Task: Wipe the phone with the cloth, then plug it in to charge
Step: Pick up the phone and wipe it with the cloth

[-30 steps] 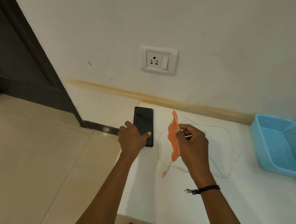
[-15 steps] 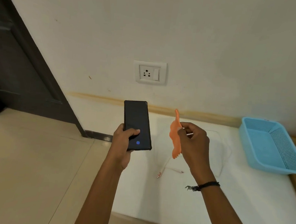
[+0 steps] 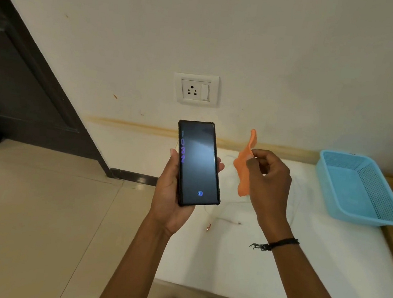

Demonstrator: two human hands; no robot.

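Note:
My left hand (image 3: 169,194) holds a black phone (image 3: 197,163) upright above the left edge of the white table, screen towards me and lit with a clock and a blue fingerprint icon. Just to its right, my right hand (image 3: 268,179) pinches an orange cloth (image 3: 244,163) between thumb and fingers; the cloth hangs down, apart from the phone. A white charging cable (image 3: 224,220) lies looped on the table (image 3: 263,263) under both hands, its plug ends near the table's left side. A white wall socket (image 3: 196,90) with a switch sits on the wall above the phone.
A light blue plastic basket (image 3: 359,188) stands at the table's right end against the wall. A dark door (image 3: 17,83) is at the left, with beige floor tiles (image 3: 40,218) below. My feet show at the table's front edge.
My left hand has lifted the phone off the table and raised it towards me, and its screen has lit up. My right hand keeps the cloth, held a little higher.

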